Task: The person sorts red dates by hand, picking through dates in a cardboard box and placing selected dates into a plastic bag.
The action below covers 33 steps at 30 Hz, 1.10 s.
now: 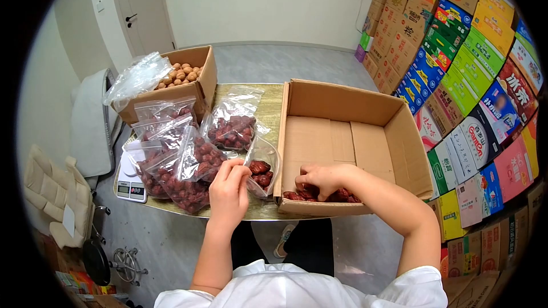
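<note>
My left hand [229, 188] pinches the rim of a clear plastic bag [265, 151], which stands partly filled with dark red dates [262, 178]. Inside the front of the open cardboard box [319, 131], my right hand [324, 181] curls its fingers around some dates from a low pile [348, 195]. Its fingertips are partly hidden among the fruit. To the left of my left hand lie several zip bags filled with dates [182, 177]. Another filled bag [231, 131] sits behind them.
A carton of walnuts [185, 74] with a stack of plastic bags [140, 77] on it stands at the table's back left. A white kitchen scale [131, 185] is at the left edge. Stacked boxes [456, 85] line the right side; a beige chair [63, 194] stands left.
</note>
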{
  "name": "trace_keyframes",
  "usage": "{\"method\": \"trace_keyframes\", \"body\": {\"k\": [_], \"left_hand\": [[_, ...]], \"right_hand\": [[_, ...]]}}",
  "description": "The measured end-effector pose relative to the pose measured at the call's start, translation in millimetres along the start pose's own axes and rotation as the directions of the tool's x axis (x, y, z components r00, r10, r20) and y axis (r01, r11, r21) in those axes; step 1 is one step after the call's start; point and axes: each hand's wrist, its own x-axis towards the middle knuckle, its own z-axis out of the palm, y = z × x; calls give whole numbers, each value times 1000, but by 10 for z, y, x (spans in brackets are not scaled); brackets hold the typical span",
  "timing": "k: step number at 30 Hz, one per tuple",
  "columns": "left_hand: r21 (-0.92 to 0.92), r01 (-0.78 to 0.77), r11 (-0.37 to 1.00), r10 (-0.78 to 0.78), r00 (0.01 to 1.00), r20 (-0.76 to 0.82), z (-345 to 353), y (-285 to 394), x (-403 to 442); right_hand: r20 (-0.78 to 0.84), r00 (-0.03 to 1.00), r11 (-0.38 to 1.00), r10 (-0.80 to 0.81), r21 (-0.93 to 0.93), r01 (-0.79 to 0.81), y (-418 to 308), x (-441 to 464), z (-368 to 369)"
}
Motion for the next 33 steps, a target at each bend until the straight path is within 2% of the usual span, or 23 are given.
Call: {"method": "trace_keyframes", "body": {"k": [9,18,22,33], "left_hand": [[16,4,1000,-4,1000,3,-11,2,5],[-6,-30,1000,30,999,-15,-8,-13,-6],[13,-45,999,45,999,-25,-7,-19,-8],[9,-5,1000,5,1000,-8,-21,-21,-24]], "right_hand": [[-73,992,992,-103,71,108,95,83,141],[-66,990,984,-128,117,135,123,88,153],[-48,992,985,-114,122,119,42,74,100],[-156,980,991,-121,45,130,52,96,183]]}}
